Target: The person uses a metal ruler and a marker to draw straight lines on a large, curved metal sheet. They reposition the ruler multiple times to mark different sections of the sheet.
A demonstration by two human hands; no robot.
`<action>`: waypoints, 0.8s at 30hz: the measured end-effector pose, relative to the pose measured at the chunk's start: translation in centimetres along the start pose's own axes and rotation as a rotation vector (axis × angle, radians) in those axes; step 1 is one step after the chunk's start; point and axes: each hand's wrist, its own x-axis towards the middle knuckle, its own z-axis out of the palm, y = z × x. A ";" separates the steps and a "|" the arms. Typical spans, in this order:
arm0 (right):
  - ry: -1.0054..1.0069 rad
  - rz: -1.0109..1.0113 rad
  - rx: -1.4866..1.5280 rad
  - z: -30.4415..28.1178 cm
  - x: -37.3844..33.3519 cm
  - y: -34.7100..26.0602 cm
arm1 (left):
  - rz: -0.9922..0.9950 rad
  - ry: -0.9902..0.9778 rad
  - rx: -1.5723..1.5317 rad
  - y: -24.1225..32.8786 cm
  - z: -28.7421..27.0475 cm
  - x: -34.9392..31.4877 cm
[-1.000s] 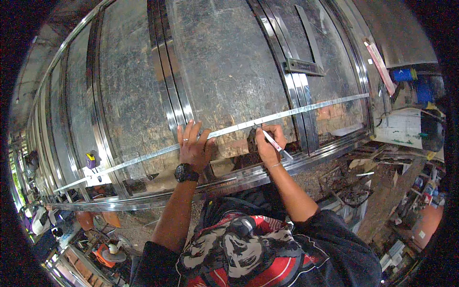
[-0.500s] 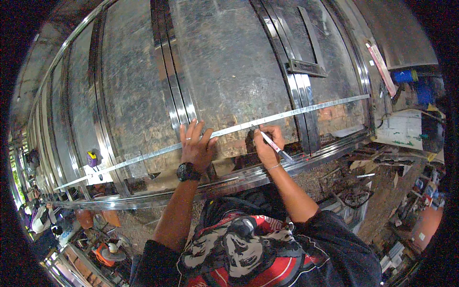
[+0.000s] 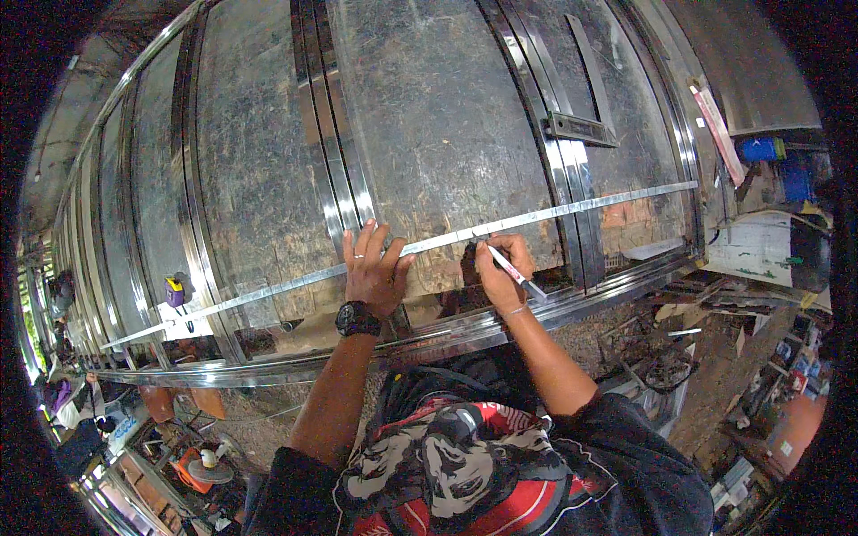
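A long, thin silvery metal strip [image 3: 536, 217] lies across the dark metal-framed worktop [image 3: 438, 107]. My left hand [image 3: 375, 272] rests on this strip with its fingers stretched out and slightly apart, pressing it from above and holding nothing. To the right, my right hand [image 3: 508, 272] pinches a white marker pen [image 3: 506, 262] with a dark grey end. The pen is tilted, its tip at the strip's near edge; whether it touches the metal is too small to tell. Paired shiny metal bars [image 3: 332, 143] run away from me beyond my left hand.
A metal square [image 3: 585, 130] lies at the far right on the bars. Over at the left sits a yellow and dark tape measure [image 3: 174, 292] next to a white sheet. A long shiny rail [image 3: 429, 344] borders the near edge. Scrap and tools clutter the floor at right.
The worktop and the things on it appear shifted slightly to the right in view. Both hands keep nearly the same pose, the left on the strip and the right around the marker pen.
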 end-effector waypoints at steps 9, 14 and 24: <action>-0.006 0.003 0.015 0.0 -0.2 0.7 | -0.014 0.007 -0.008 0.1 0.0 -0.1; -0.018 0.002 0.006 -0.2 -0.1 0.0 | -0.020 0.004 -0.019 0.2 -0.1 -0.1; -0.041 0.107 0.237 1.2 -1.1 0.8 | -0.005 0.012 -0.007 0.2 0.2 -0.1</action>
